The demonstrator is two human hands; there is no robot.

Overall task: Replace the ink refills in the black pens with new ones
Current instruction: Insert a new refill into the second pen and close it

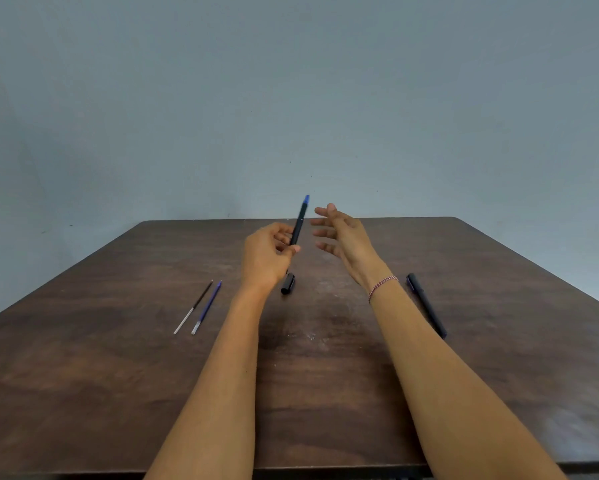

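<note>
My left hand [267, 255] grips a black pen [299, 221] with a blue end, held nearly upright above the table. My right hand [343, 237] hovers just to the pen's right, fingers spread, holding nothing. A black pen cap [287, 283] lies on the table below my left hand. A second black pen [426, 304] lies to the right, partly behind my right forearm. Two thin refills lie side by side at the left: a dark one [194, 306] and a blue one [207, 307].
The dark brown wooden table [118, 375] fills the lower half of the view, with its far edge against a plain grey-blue wall [291, 98]. A red-and-white thread bracelet [382, 285] circles my right wrist.
</note>
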